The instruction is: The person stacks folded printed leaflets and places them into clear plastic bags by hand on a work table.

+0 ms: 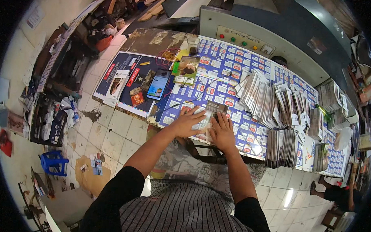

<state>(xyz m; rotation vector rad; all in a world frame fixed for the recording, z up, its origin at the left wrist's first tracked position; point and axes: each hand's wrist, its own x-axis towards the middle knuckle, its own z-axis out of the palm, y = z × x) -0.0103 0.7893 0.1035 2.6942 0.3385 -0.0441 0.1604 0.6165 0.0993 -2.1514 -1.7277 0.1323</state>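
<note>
At the near edge of the table lies a brown-and-white printed card or booklet (217, 108), with what looks like clear plastic (204, 124) around its near part. My left hand (189, 122) rests flat at its left side, fingers stretched out. On its right side my right hand (223, 132) also lies flat, fingertips over the printed piece. Neither hand is gripping it. Whether the piece is fully inside the plastic I cannot tell. A fanned pile of printed leaflets (255, 98) lies to the right of my hands.
Blue printed sheets (213, 82) cover the table. A lit phone (157, 87), a red pack (136, 96) and a glass of dark drink (193, 45) stand left and behind. Upright leaflet stacks (281, 148) line the right. A grey machine (253, 34) backs the table; another person (344, 196) is far right.
</note>
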